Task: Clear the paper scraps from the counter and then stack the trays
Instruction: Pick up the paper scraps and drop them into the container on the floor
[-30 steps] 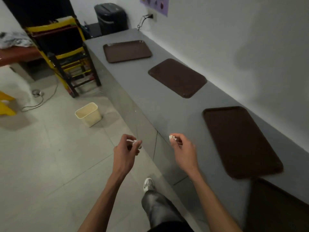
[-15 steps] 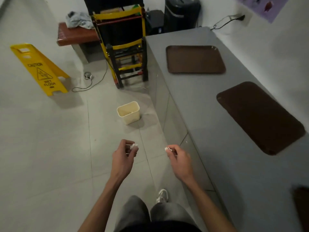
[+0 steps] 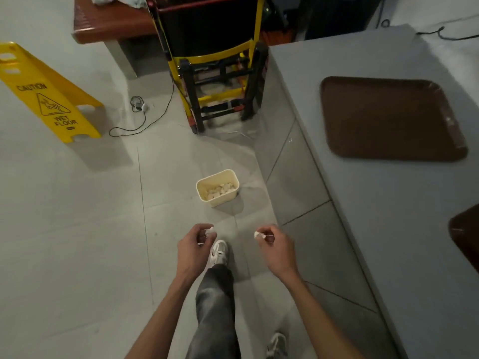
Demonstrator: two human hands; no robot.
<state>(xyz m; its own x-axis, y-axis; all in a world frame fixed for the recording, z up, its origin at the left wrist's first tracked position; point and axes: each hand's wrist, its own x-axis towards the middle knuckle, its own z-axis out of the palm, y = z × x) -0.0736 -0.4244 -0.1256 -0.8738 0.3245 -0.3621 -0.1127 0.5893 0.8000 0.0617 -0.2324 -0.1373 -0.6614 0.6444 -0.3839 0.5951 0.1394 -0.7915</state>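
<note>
Head view: grey counter [image 3: 363, 203] (brown tray [image 3: 388, 117]) beside tiled floor [image 3: 77, 229]

Floor [image 3: 64, 242]: pale grey tiles, thin dark joints, dim light. Yellow wet-floor sign [image 3: 49, 94] stands far left. Black-and-yellow chair frame [image 3: 220, 51] at top centre; reddish-brown bench [image 3: 103, 27] behind it, left. Black cable [image 3: 138, 104] trails between sign and chair.

Worn on head, looking forward and steeply down from standing height. Close onto left grip [image 3: 193, 246] and right grip [image 3: 276, 246] low at centre; farther beyond them to cream wastebasket [image 3: 220, 200] on floor; rightward of right grip, along grey surface [image 3: 375, 216].
</note>
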